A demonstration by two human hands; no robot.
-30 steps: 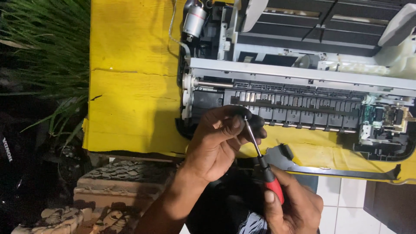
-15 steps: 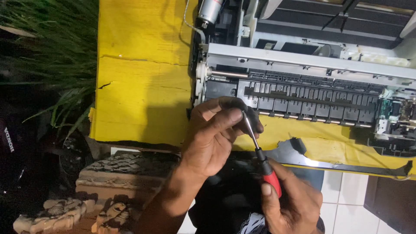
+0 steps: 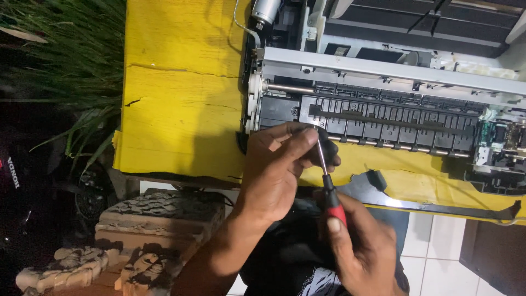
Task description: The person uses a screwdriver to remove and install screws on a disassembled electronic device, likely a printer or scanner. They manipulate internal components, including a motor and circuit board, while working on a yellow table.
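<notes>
An opened printer (image 3: 394,93), with its black ribbed paper path and metal rail exposed, lies on a yellow table (image 3: 175,104). My left hand (image 3: 279,167) grips a small black part at the printer's near left corner, thumb and forefinger pinched around the tip of a screwdriver. The screwdriver (image 3: 327,183) has a thin metal shaft and a red and black handle. My right hand (image 3: 356,246) is closed on that handle below the table edge, with the shaft pointing up at the black part.
A silver motor (image 3: 267,10) sits at the printer's far left corner. A green circuit board (image 3: 493,137) is at its right end. A long black strip (image 3: 438,205) lies along the table's near edge. Grass (image 3: 60,60) and carved stone blocks (image 3: 142,230) are on the left, white floor tiles (image 3: 438,246) below.
The view has shifted, so the printer and table sit further right in the frame. Both hands keep their grip, and the screwdriver tip stays at the black part.
</notes>
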